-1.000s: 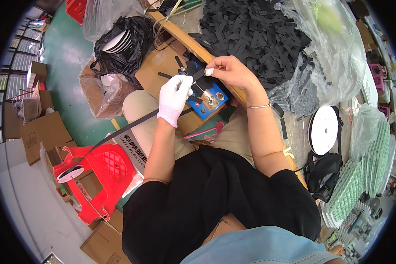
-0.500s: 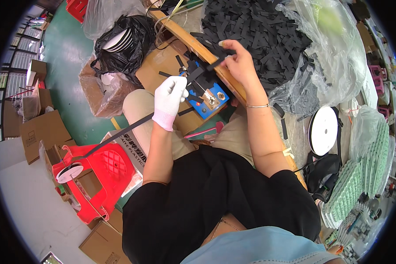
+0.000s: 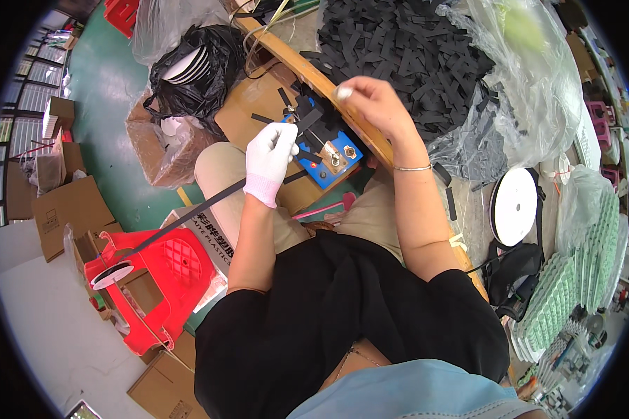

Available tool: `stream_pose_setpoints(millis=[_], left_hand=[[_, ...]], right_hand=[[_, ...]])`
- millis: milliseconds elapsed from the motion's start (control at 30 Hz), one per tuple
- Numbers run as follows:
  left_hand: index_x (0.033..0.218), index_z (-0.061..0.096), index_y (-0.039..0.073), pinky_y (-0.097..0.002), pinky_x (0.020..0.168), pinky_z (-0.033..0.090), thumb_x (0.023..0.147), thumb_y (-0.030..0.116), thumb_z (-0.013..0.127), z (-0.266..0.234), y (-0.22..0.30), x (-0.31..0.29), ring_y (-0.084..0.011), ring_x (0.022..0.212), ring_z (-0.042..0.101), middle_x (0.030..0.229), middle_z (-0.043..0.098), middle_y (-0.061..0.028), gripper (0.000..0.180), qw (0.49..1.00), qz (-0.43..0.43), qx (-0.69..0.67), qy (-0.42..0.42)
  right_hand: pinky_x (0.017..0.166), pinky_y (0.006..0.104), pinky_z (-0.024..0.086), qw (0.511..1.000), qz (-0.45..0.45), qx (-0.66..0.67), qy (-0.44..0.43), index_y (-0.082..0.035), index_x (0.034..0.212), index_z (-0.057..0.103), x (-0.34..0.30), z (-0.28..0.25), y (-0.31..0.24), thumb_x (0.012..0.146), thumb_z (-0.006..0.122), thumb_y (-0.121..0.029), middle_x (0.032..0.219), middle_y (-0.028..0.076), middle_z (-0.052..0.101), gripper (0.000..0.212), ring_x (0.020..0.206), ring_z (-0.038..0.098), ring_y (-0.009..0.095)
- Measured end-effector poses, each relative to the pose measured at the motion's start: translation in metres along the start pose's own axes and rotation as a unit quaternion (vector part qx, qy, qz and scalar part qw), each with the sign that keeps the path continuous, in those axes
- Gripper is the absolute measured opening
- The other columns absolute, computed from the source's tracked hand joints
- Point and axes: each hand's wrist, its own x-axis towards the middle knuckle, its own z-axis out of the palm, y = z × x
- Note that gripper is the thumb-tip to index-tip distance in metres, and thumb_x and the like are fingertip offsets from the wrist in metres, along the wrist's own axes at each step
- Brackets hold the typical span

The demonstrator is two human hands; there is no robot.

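Right hand [image 3: 381,110] withdrawn; wooden edge [image 3: 302,68] borders strip heap [image 3: 402,59].

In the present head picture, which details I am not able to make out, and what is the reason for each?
Head view, hidden: the part of the black strap inside the left hand, covered by its gloved fingers.
Head view, blurred: the right hand; whether it holds anything is unclear.
Head view, hidden: part of the blue device, under black strips.
Head view, cut off: the pale blue fabric, by the lower edge.
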Motion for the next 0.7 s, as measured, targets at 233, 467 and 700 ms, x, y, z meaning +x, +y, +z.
stream_pose_setpoints(millis=[233,467,700], left_hand=[[0.087,0.062,0.001,-0.0197,0.052,0.038,0.088,0.020,0.059,0.006,0.000,0.000,-0.0039,0.056,0.047,0.063,0.055,0.0005,0.020,1.000,0.006,0.013,0.000],[0.088,0.062,0.001,-0.0191,0.052,0.038,0.088,0.020,0.058,0.002,-0.001,-0.003,-0.0039,0.056,0.048,0.064,0.055,0.0001,0.020,0.999,0.008,-0.032,0.002],[0.087,0.062,0.000,-0.0190,0.052,0.038,0.089,0.021,0.058,0.001,-0.004,-0.004,-0.0039,0.055,0.048,0.063,0.055,0.0001,0.021,1.000,0.019,-0.013,-0.001]], right_hand=[[0.047,0.0179,0.033,0.991,-0.022,0.034,-0.125,-0.002,0.084,0.064,0.001,0.007,0.010,0.083,0.066,-0.017,0.068,-0.005,0.055,0.015,0.055,0.043,0.001],[0.042,0.0164,0.024,0.915,0.078,0.331,-0.219,-0.002,0.097,0.056,0.000,-0.017,0.000,0.087,0.056,-0.007,0.068,-0.004,0.045,0.010,0.049,0.031,0.002],[0.041,0.0139,0.024,0.806,0.063,0.522,-0.273,0.000,0.096,0.049,0.002,-0.027,0.003,0.090,0.049,-0.006,0.082,0.003,0.041,0.009,0.051,0.030,0.002]])
